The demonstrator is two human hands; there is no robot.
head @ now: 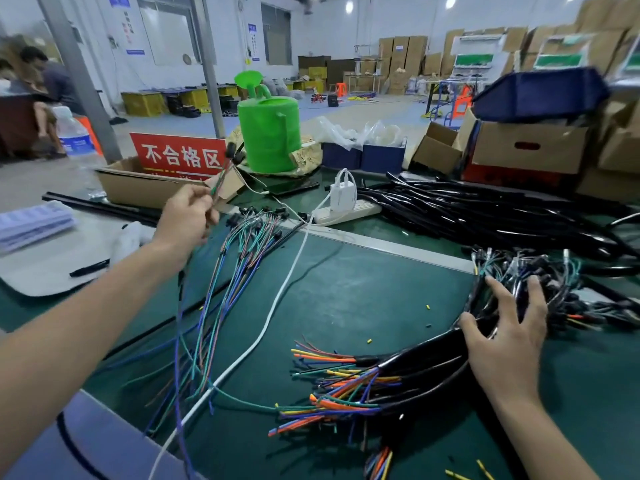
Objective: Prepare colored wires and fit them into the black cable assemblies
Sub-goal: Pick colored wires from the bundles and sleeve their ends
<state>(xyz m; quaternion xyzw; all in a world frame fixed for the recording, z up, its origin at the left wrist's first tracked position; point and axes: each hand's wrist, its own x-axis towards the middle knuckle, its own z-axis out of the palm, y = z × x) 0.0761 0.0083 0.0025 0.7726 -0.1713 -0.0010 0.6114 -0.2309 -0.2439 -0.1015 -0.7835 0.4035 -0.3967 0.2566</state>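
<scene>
Cartons [401,50] back a green mat [346,299] strewn with colored wires [239,251].

The left hand [187,218] and right hand [507,336] are bare, forearms [86,323] too.

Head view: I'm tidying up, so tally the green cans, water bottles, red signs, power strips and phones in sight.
Green can: 1
Water bottle: 1
Red sign: 1
Power strip: 1
Phone: 1
Total: 5
</scene>
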